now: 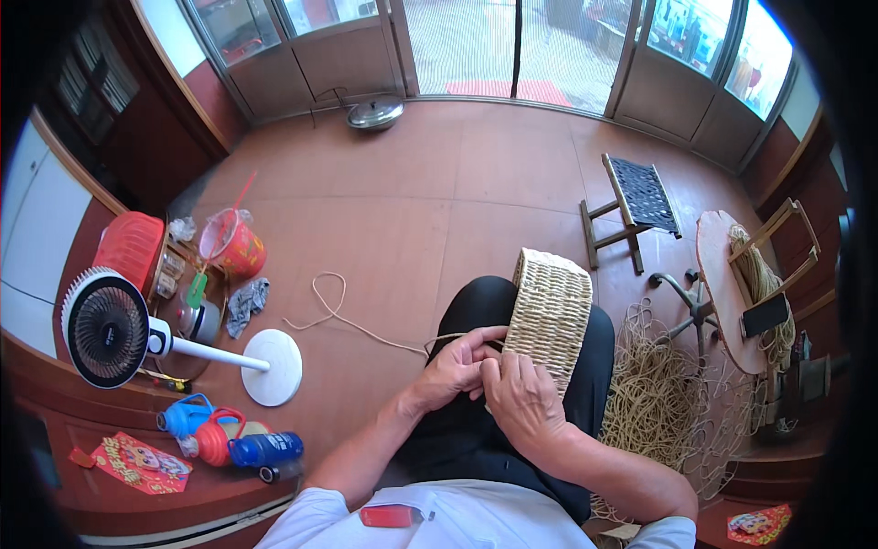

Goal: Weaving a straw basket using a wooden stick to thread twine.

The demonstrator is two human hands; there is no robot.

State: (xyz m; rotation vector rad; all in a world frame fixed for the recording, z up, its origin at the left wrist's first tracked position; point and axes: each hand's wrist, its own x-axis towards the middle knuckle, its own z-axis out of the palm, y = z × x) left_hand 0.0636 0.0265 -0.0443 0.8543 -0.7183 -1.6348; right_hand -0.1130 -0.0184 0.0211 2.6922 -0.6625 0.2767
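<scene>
A woven straw-coloured basket point(552, 311) rests on its side across my thighs, with its ribbed wall facing up. My left hand point(455, 373) is closed beside the basket's left edge, with a thin cord point(346, 319) running from it out over the floor to the left. Against the near left part of the basket lies my right hand point(523, 400), its fingers bent in a pinch that meets the left fingertips. What is between the right fingertips is too small and covered to tell.
A large heap of loose cord point(649, 393) lies on the floor to my right, by a round-topped wheeled table point(722, 274) and a folding stool point(640, 197). On my left stand a white fan point(272, 368), several bottles point(265, 448) and a red bucket point(242, 249). A lidded pan point(375, 113) sits near the doors.
</scene>
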